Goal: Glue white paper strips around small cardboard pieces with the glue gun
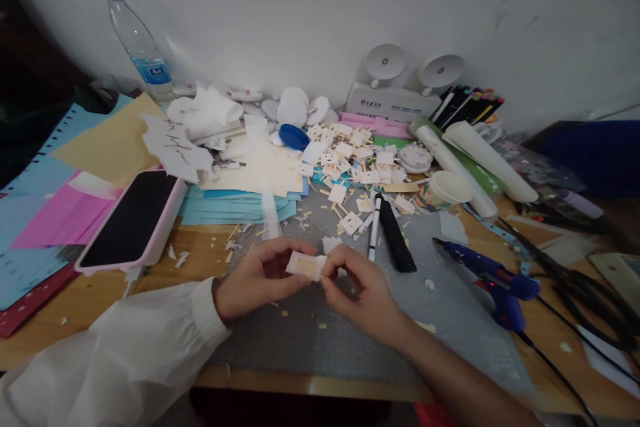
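Observation:
Between my two hands is a small white paper piece [305,265] with a pale yellow patch on its face. My left hand [263,277] grips it at the left, thumb below and fingers above. At its right end, my right hand [357,287] pinches the edge between thumb and fingertips. Both hands are just above a grey cutting mat [310,340] dotted with paper scraps. Beyond them lies a heap of small white and cream paper figures [350,153], some with drawn faces. A white pen [375,227] and a black pen-like tool [395,237] lie past my right hand.
A blue glue gun [493,273] with its cord lies at right, near black scissors [595,293]. A phone [133,220] rests at left beside coloured paper [65,213]. Along the back stand a water bottle [137,47], a paper cup [445,188] and a twin-headed lamp [395,97].

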`<state>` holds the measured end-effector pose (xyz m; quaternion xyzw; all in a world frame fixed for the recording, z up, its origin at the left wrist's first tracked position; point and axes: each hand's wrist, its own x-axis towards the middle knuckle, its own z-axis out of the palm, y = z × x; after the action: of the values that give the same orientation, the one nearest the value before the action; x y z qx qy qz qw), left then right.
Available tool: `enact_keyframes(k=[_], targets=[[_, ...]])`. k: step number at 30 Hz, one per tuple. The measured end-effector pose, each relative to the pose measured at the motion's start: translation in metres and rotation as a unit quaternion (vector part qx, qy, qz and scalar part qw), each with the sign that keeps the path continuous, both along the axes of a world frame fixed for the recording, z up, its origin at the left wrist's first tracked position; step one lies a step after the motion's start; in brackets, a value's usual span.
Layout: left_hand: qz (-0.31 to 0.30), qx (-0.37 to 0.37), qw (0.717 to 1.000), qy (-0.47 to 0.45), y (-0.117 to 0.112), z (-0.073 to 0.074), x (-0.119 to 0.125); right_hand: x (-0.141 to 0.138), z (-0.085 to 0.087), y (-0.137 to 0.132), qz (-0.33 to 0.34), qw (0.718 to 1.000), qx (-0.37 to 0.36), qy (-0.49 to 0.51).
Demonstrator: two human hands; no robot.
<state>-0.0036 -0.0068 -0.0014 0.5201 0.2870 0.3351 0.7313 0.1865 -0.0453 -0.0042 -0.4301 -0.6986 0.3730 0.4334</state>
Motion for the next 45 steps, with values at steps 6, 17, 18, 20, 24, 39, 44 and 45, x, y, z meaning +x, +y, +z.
enact_keyframes(k=[6,17,18,20,24,39,44,45], targets=[[0.019,0.08,0.994,0.077,-0.003,-0.001,0.001,0.0,-0.008,0.0,-0.013,0.998,-0.024,0.051],[0.021,0.026,0.997,0.067,-0.002,0.003,0.002,0.002,-0.001,-0.002,0.075,0.967,-0.097,0.222],[0.02,0.02,0.998,0.055,-0.002,0.003,0.002,0.002,-0.002,-0.003,0.071,0.968,-0.094,0.221],[0.023,0.017,0.999,0.039,-0.001,0.003,0.002,0.002,-0.003,-0.003,0.053,0.975,-0.079,0.202],[0.032,0.042,0.998,0.042,-0.001,0.004,0.001,0.0,-0.006,-0.002,0.032,0.987,-0.043,0.152],[0.049,0.116,0.988,0.086,-0.008,0.002,0.002,-0.002,-0.014,0.0,-0.038,0.995,0.014,0.095],[0.053,0.035,0.997,0.05,-0.008,0.004,0.002,0.001,-0.013,0.001,-0.039,0.994,0.091,0.052],[0.053,0.02,0.997,0.045,-0.008,0.005,0.002,0.001,-0.012,0.001,-0.036,0.993,0.1,0.047]])
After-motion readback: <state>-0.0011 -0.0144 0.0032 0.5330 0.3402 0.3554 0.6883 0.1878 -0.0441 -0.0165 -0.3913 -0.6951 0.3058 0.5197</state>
